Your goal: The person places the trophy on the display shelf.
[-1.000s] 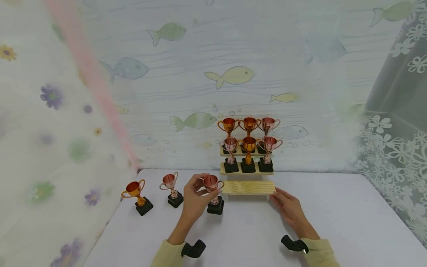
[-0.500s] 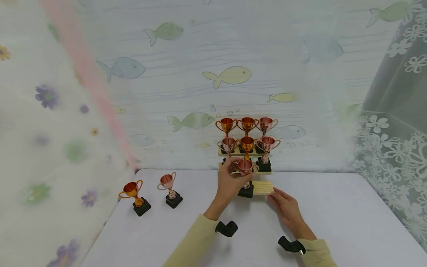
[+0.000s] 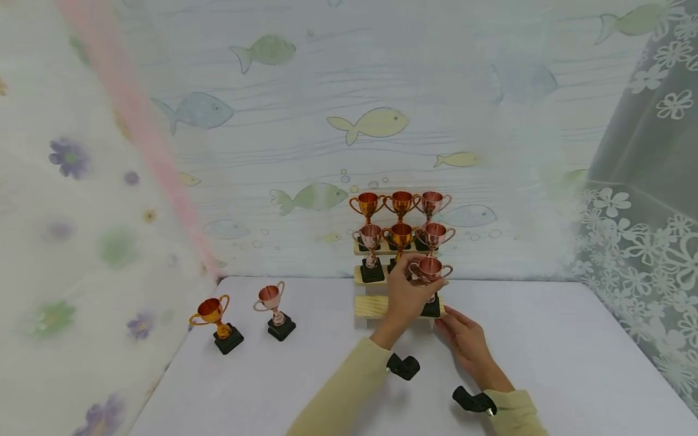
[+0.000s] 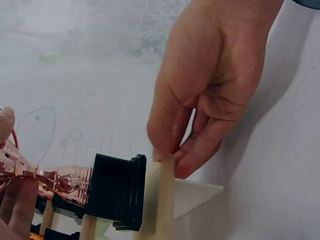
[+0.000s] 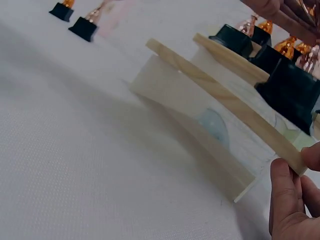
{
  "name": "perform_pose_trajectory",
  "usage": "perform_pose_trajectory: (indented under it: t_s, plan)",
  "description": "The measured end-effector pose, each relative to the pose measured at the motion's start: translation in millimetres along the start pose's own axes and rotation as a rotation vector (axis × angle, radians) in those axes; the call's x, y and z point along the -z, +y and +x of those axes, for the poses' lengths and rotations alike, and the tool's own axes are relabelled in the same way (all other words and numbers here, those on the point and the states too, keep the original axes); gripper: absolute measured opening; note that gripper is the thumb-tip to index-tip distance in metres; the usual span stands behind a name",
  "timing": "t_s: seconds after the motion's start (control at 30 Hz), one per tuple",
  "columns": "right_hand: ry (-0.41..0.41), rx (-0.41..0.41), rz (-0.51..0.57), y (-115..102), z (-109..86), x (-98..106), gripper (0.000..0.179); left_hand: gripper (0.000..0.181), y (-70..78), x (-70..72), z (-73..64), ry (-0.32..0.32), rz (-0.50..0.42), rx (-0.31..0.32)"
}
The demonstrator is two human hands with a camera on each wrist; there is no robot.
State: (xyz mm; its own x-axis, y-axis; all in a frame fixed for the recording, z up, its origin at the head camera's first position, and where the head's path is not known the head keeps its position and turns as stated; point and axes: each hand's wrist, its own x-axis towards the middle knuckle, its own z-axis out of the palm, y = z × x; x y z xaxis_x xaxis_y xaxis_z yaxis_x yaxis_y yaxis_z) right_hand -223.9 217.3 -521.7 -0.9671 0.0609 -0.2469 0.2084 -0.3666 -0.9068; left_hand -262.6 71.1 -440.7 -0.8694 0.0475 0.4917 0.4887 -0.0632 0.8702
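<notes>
A rose-gold trophy cup with two handles and a black square base is in my left hand, thumb and fingers around the cup. Its base is at the right end of the lowest wooden shelf; whether it touches the board I cannot tell. My right hand pinches that board's right end between thumb and fingers, plain in the right wrist view. Behind, the middle shelf bears trophies, among them a rose-gold one and a gold one. My left hand partly hides this row.
More trophies stand on the top shelf, against the fish-patterned backdrop. On the white table to the left are a gold trophy and a rose-gold trophy. A clear support carries the lowest board.
My left hand has carried the rose-gold trophy from left of the stand, rightward over the lowest shelf to its right end. My right hand has stayed on the board's end.
</notes>
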Motion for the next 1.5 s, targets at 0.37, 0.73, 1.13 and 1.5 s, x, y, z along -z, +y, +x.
perform_pose_trajectory:
  t_s: [0.37,0.73,1.13,1.5]
  plan:
    - [0.002,0.019,0.018,1.6,2.4,0.9,0.059,0.054,-11.1,-14.5,0.3,0.062,0.038,0.082]
    - [-0.002,0.005,0.039,2.1,2.3,0.7,0.057,0.055,-17.2,-17.9,3.8,0.049,0.026,0.058]
    - [-0.002,-0.003,0.013,2.7,4.7,2.2,0.058,0.063,-21.5,-9.6,3.7,-0.014,0.022,0.106]
    - [0.001,0.015,0.029,2.3,3.7,0.1,0.059,0.082,-10.3,5.7,-17.4,-0.038,0.17,0.214]
